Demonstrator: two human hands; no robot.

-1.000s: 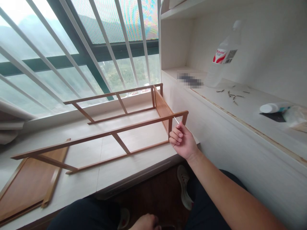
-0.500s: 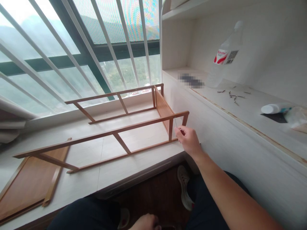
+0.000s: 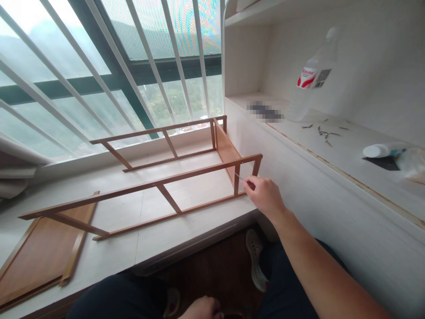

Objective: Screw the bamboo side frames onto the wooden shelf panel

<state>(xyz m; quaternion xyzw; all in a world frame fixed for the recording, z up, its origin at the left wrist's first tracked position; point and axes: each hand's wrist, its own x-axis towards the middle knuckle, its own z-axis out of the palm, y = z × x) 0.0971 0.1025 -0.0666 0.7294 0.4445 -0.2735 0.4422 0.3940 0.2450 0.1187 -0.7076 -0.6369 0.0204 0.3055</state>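
Observation:
A brown wooden frame (image 3: 172, 175), two ladder-like sides joined by a panel at the right end, rests on a pale window ledge (image 3: 159, 239). My right hand (image 3: 265, 195) pinches a thin metal tool (image 3: 239, 177), its tip against the near right upright of the frame. My left hand (image 3: 202, 309) lies low at the bottom edge, by my lap; only its knuckles show, so its grip is unclear.
A loose brown wooden panel (image 3: 36, 254) lies at the ledge's left. On the white shelf to the right stand a clear bottle (image 3: 310, 79), several small screws (image 3: 323, 132) and a white tube (image 3: 381, 149). White window bars (image 3: 146, 57) rise behind the frame.
My right hand has turned and dropped slightly to the right. The tool, first pointing up-left near the top rail, now points left at the upright, lower down.

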